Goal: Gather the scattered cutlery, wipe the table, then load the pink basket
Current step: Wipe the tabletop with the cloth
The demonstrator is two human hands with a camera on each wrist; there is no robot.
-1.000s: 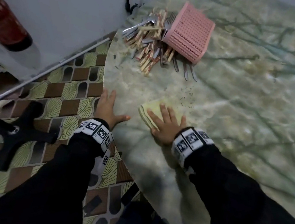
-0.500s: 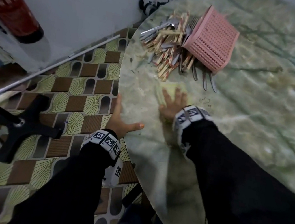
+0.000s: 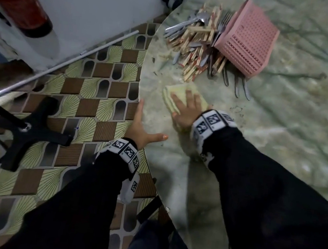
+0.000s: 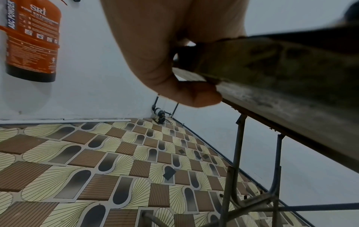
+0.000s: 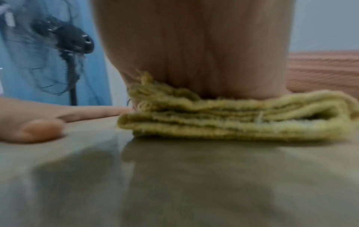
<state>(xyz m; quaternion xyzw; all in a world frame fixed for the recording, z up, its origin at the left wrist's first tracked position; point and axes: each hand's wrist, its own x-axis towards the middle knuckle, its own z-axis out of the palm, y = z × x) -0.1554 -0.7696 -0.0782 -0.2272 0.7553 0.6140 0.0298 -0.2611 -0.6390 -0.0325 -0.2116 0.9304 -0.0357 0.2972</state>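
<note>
Directly under right grip (image 3: pixel 187 111) lies cloth (image 3: pixel 175 91); left grip (image 3: pixel 140 127) clasps table (image 3: pixel 282 145).

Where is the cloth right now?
Head view: the folded yellow cloth lies flat under the right hand, near the left edge of the table, just short of the cutlery pile.

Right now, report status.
Right hand flat on cloth. Left hand grips table edge. Cutlery heaped beside tipped pink basket, just ahead of cloth.

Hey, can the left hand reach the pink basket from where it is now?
Probably not easily. The left hand holds the table edge; the right hand on the cloth and the cutlery pile lie between it and the pink basket.
</note>
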